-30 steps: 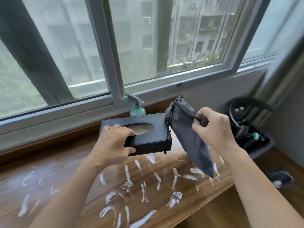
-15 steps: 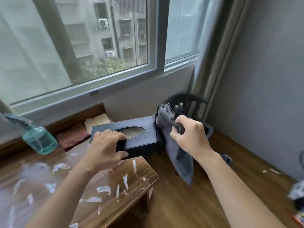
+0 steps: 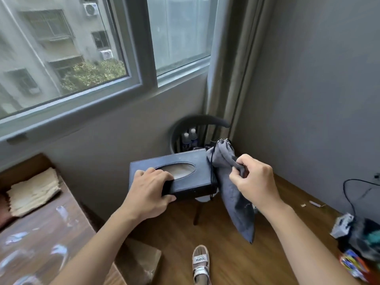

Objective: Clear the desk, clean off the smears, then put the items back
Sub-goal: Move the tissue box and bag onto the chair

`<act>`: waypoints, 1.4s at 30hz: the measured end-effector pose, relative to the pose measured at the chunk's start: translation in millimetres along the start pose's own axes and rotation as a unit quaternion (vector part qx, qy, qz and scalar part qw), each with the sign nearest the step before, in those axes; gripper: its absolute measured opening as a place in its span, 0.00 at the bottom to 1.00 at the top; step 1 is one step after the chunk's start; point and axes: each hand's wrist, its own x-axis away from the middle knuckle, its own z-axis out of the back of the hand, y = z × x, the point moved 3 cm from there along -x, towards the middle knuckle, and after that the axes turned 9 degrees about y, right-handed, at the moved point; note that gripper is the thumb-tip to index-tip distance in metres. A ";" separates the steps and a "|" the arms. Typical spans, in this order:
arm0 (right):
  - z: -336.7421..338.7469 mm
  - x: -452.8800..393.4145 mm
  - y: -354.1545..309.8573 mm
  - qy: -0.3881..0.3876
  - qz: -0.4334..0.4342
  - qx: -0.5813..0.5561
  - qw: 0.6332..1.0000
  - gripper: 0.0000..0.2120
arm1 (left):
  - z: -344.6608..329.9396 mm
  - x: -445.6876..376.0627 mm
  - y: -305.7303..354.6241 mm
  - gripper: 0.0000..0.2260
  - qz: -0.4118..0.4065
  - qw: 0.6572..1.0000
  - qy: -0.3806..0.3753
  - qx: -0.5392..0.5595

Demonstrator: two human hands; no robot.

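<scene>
My left hand (image 3: 151, 192) grips the near left corner of a black tissue box (image 3: 185, 177) and carries it in the air, to the right of the desk. Beside it, my right hand (image 3: 254, 182) pinches a grey drawstring pouch (image 3: 236, 198) near its top, and the pouch hangs down over the floor. The wooden desk (image 3: 47, 233) lies at the lower left, streaked with white smears (image 3: 59, 249). Folded cloths (image 3: 35, 192) rest at the desk's back edge.
A dark round-backed chair (image 3: 197, 128) stands in the corner under the curtain, with two water bottles (image 3: 190, 138) behind it. A cardboard piece (image 3: 141, 262) lies on the wooden floor by the desk. A sandalled foot (image 3: 200, 264) shows below. Clutter and a black cable (image 3: 353, 194) sit at right.
The view has swung right, away from the desk. Both hands have carried the tissue box and the pouch off the desk and out over the floor toward the chair.
</scene>
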 end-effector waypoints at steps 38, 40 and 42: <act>-205.9 -308.7 358.3 -0.097 0.031 -0.050 0.994 0.10 | -411.2 -450.0 -25.4 0.21 -0.101 0.952 -0.272 -0.097; -214.2 -305.2 365.8 -0.099 0.028 -0.054 0.993 0.08 | -423.7 -451.5 -27.4 0.19 -0.112 0.949 -0.277 -0.098; -228.1 -300.4 376.8 -0.105 0.022 -0.062 0.992 0.05 | -442.7 -453.4 -32.1 0.17 -0.116 0.948 -0.281 -0.097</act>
